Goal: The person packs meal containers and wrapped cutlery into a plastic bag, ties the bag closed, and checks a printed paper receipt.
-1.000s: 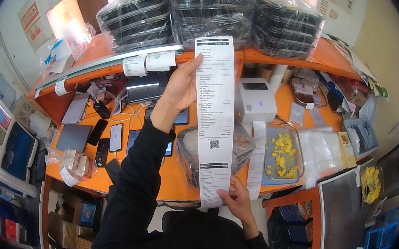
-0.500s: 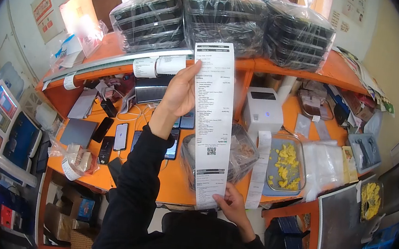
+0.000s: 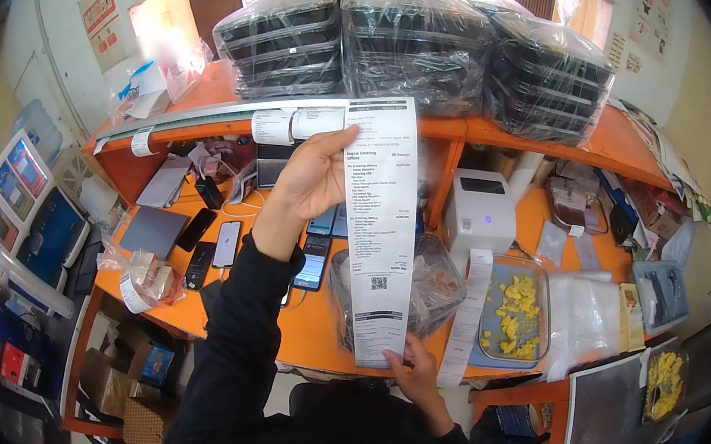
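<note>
A long printed paper receipt (image 3: pixel 382 233) hangs before me, with dense text and a QR code on its lower half. My left hand (image 3: pixel 313 174) pinches its upper left edge between thumb and fingers. Down at its bottom right corner, my right hand (image 3: pixel 416 371) grips the paper with thumb and fingers. Behind the receipt, partly hidden by it, stands a clear plastic container (image 3: pixel 439 293) with bagged contents. To the right a white label printer (image 3: pixel 482 211) has another printed strip (image 3: pixel 465 320) lying in front of it.
Bagged stacks of black food trays (image 3: pixel 417 51) line the orange shelf (image 3: pixel 554 143). A glass dish (image 3: pixel 545 329) of yellow pieces sits right of the strip. Several phones (image 3: pixel 226 245) and cables lie on the left of the orange desk (image 3: pixel 307 351). Clear plastic bags (image 3: pixel 584 315) rest at the right.
The surroundings have shifted slightly right and down in view. My left hand and the receipt's top sit a little lower in view; both hands still hold the paper.
</note>
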`<action>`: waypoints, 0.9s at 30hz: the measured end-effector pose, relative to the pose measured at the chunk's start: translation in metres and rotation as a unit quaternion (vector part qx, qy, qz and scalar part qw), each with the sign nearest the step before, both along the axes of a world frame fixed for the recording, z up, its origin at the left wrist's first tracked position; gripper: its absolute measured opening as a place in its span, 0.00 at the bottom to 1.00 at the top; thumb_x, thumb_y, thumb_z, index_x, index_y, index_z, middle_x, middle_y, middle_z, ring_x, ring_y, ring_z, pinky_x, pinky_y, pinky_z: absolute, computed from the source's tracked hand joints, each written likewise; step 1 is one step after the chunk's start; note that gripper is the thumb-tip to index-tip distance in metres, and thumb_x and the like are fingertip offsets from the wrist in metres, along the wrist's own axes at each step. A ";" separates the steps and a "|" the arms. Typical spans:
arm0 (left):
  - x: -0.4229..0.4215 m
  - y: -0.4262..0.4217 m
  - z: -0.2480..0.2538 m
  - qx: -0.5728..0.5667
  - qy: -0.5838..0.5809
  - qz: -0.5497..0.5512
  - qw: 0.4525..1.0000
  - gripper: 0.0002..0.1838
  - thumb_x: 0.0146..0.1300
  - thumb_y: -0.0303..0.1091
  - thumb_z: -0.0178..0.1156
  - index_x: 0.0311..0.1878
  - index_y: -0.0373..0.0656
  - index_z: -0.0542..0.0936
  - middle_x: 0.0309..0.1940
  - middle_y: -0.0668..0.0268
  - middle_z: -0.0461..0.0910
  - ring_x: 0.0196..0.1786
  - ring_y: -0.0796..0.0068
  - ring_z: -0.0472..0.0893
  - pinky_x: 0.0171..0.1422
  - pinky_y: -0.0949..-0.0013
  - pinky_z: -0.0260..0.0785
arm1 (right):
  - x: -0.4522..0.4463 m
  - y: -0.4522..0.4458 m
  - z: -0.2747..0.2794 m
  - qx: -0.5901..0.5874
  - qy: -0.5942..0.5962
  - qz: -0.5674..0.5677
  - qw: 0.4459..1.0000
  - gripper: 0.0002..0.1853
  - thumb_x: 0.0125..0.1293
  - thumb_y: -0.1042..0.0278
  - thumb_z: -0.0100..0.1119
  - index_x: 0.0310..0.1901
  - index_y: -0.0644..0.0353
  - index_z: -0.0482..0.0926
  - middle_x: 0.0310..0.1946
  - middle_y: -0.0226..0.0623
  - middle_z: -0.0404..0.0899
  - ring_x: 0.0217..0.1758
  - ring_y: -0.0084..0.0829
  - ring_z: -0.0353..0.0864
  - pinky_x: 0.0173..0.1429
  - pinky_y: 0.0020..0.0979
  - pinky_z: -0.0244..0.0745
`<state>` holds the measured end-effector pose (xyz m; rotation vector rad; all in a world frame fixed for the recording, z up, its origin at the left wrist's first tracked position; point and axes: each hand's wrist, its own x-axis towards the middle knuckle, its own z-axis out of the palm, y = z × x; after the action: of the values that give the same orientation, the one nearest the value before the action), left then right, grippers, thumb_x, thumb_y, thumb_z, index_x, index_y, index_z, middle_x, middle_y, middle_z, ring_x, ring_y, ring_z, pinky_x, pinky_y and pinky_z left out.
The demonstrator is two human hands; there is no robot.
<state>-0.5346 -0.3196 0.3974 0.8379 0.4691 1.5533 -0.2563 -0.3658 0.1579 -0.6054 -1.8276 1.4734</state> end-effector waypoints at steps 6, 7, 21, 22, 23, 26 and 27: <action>-0.013 0.001 -0.006 -0.029 -0.075 -0.065 0.995 0.22 0.75 0.34 0.42 0.59 0.21 0.65 0.56 0.40 0.74 0.57 0.53 0.79 0.58 0.57 0.78 | -0.001 0.000 0.005 -0.009 0.002 0.011 1.000 0.20 0.64 0.76 0.61 0.56 0.70 0.70 0.41 0.47 0.85 0.43 0.29 0.86 0.46 0.28 0.80; -0.017 0.001 -0.007 -0.033 -0.092 -0.075 0.992 0.22 0.75 0.34 0.42 0.60 0.21 0.64 0.56 0.40 0.74 0.58 0.53 0.78 0.60 0.56 0.77 | -0.002 0.000 0.004 -0.008 0.002 0.011 1.000 0.19 0.64 0.76 0.61 0.56 0.70 0.70 0.41 0.47 0.85 0.43 0.28 0.86 0.46 0.27 0.80; -0.050 -0.105 -0.063 -0.027 0.196 0.313 0.929 0.19 0.68 0.25 0.54 0.60 0.31 0.68 0.53 0.54 0.78 0.53 0.66 0.81 0.57 0.65 0.76 | -0.033 -0.027 0.042 0.084 -0.041 0.121 0.988 0.16 0.66 0.67 0.61 0.52 0.66 0.75 0.43 0.44 0.83 0.42 0.32 0.85 0.47 0.28 0.78; -0.054 -0.119 -0.067 -0.028 0.184 0.326 0.927 0.18 0.68 0.24 0.55 0.60 0.31 0.68 0.53 0.54 0.78 0.52 0.67 0.82 0.56 0.66 0.76 | -0.030 -0.020 0.044 0.124 -0.017 0.069 0.990 0.15 0.67 0.69 0.60 0.51 0.65 0.76 0.42 0.44 0.83 0.41 0.33 0.85 0.46 0.29 0.78; -0.063 -0.135 -0.072 -0.026 0.188 0.339 0.921 0.17 0.68 0.25 0.55 0.59 0.31 0.69 0.52 0.54 0.79 0.51 0.69 0.82 0.55 0.67 0.77 | -0.026 -0.011 0.047 0.162 0.006 0.017 0.987 0.13 0.67 0.70 0.59 0.50 0.64 0.77 0.42 0.44 0.83 0.40 0.34 0.85 0.45 0.30 0.78; -0.069 -0.171 -0.067 -0.045 0.198 0.425 0.882 0.15 0.71 0.30 0.52 0.56 0.32 0.71 0.43 0.56 0.83 0.36 0.75 0.84 0.39 0.75 0.80 | -0.012 0.040 0.028 0.178 0.077 -0.188 0.963 0.09 0.69 0.72 0.54 0.48 0.65 0.78 0.35 0.40 0.82 0.34 0.32 0.83 0.41 0.27 0.77; -0.068 -0.179 -0.066 -0.046 0.198 0.426 0.882 0.15 0.72 0.31 0.52 0.56 0.32 0.71 0.43 0.56 0.83 0.35 0.76 0.84 0.37 0.76 0.80 | -0.006 0.059 0.046 0.220 0.014 -0.199 0.955 0.10 0.67 0.75 0.53 0.48 0.64 0.78 0.38 0.40 0.81 0.39 0.33 0.81 0.45 0.29 0.75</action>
<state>-0.6028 -0.4981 0.3317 0.9328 1.3381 2.1257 -0.2623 -0.3063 0.2036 -0.6708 -1.8005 0.7740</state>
